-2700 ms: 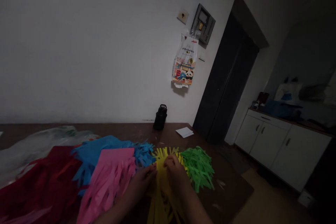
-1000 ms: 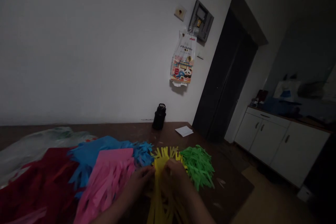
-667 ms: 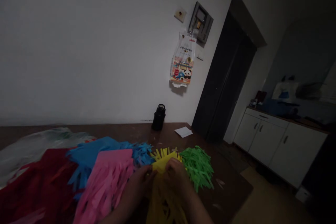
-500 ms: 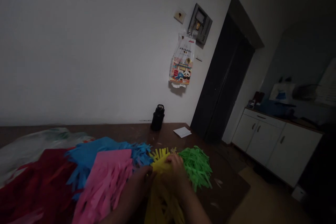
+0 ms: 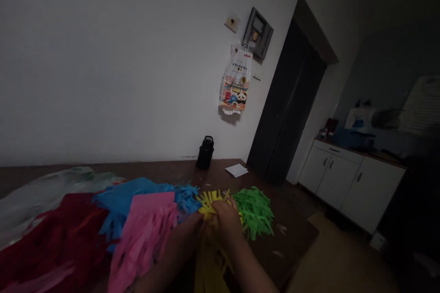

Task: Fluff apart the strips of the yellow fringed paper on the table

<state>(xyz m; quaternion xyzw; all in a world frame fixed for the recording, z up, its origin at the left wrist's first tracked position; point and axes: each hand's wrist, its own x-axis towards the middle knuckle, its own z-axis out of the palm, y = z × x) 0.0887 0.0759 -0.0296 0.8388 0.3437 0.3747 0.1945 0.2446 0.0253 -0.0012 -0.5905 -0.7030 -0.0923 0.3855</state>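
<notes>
Reaching forward side by side over the near edge of the table (image 5: 220,174), both forearms coming up from the bottom of the view and meeting in the middle. Curling the right hand (image 5: 225,219) knuckles-up, fingers closed around the bunched top of the yellow paper (image 5: 209,261), its cut strips hanging down toward the body and a few short tips fanning out beyond the knuckles. Pressing the left hand (image 5: 194,229) in against the same bunch from the left, fingers tucked on the paper; too dim to tell exactly how far it is closed, though looking pinched on the strips. Lying just right of the hands, touching the yellow tips, a heap of green paper (image 5: 255,210); just left, pink paper (image 5: 144,233) overlapping blue paper (image 5: 137,197), then red paper (image 5: 51,242) and a clear plastic sheet (image 5: 37,192) farther out. Standing well back by the wall, a black bottle (image 5: 205,152), with a white slip (image 5: 236,170) near it. Hanging on the wall above, a printed bag (image 5: 235,80) showing a panda picture and small writing too blurred to read.
</notes>
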